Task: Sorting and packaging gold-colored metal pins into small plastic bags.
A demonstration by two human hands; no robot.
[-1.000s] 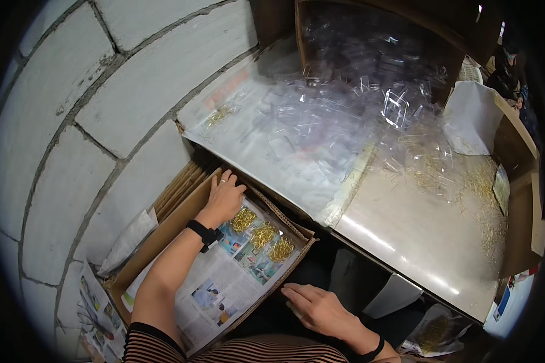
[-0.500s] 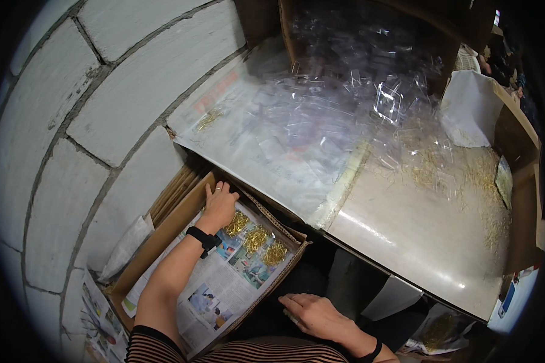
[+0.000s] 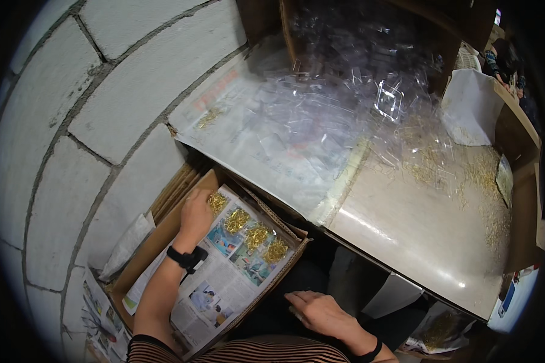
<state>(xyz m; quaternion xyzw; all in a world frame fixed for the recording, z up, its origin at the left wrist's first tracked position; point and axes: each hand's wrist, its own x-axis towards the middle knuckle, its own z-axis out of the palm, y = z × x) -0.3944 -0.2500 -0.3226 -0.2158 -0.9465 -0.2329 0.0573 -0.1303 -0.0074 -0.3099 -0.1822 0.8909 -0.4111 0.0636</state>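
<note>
My left hand [image 3: 195,212] is inside a cardboard box [image 3: 129,279], over newspaper [image 3: 197,323] and close to its far left corner. Its fingers are blurred and partly hidden. Beside them lies a tangled heap of thin gold wire pieces [image 3: 217,203]. More such heaps follow in a row: a second [image 3: 237,221], a third [image 3: 257,236] and a fourth [image 3: 277,249]. Near my lap, right of the box, my right hand [image 3: 322,313] hangs with nothing seen in it, its fingers loosely stretched out.
Clear plastic pieces [image 3: 321,109] are piled across the table [image 3: 399,242]. Loose gold wire bits [image 3: 484,175] lie at its right. A white block wall [image 3: 127,97] stands at the left. Another person [image 3: 507,63] is partly visible at the far right.
My left hand has drawn back and to the left, uncovering the gold heap at the box's far corner. My right hand has shifted slightly, its fingers a little more bent.
</note>
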